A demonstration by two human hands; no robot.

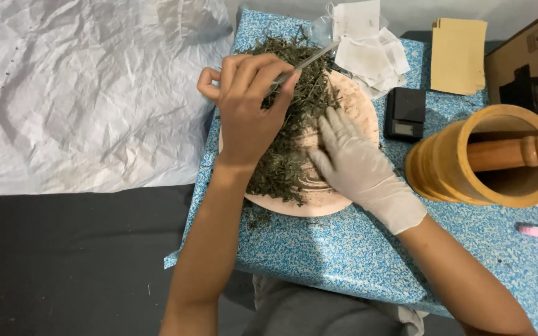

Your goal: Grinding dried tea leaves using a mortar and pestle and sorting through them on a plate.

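I see a small black pocket scale (pixel 405 112) with a grey screen (pixel 404 129) right of the plate; white paper sachets (pixel 368 53) heaped behind it; flat tan envelopes (pixel 459 55) further right; brown cardboard box (pixel 524 68) at the right edge

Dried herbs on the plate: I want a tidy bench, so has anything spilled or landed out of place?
Yes. A few dried herb bits lie off the plate, on the blue speckled cloth by its near-left rim.
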